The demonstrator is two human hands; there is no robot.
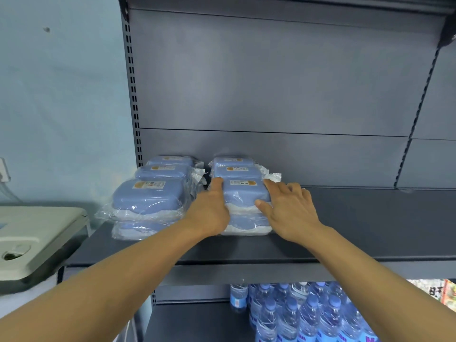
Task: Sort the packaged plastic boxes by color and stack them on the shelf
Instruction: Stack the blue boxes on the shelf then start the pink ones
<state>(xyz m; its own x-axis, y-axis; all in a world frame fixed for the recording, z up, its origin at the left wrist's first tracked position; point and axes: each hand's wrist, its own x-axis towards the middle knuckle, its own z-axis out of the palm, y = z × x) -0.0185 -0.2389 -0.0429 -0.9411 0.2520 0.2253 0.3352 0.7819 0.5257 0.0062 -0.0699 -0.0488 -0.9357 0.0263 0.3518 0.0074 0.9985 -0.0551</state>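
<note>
i see two bare arms reaching out to a dark grey shelf [357, 218]. on it sit blue plastic boxes, each one wrapped in a clear bag with a small label on top. they are in two rows that run back toward the shelf's grey back wall [271, 82]. the left row [158, 191] has a front stack of two boxes, one on top of the other, and more blue boxes behind it. the right row [237, 169] is just beside it, with a thin gap between them. my hands are on the front top box [243, 192] of the right row, which lies on another blue box [246, 224] under it. the left hand [209, 213] is pressed flat on the left side of that box, with its fingers [217, 185] straight and pointing to the back. the right hand [291, 211] is on the right side of the same box, with its fingers spread and relaxed, and the thumb [262, 206] lies on the front edge of the box. neither hand is curled round the box, both just touch it. under the shelf, on a lower shelf, i see many water bottles [308, 314] with blue caps packed close. at the far right edge there is a bit of a bright printed pack [444, 294]. to the left of the shelf is a pale blue wall [61, 95], and low down beside it sits a cream plastic thing with a grey base [32, 240], but i cannot tell what it is.
</note>
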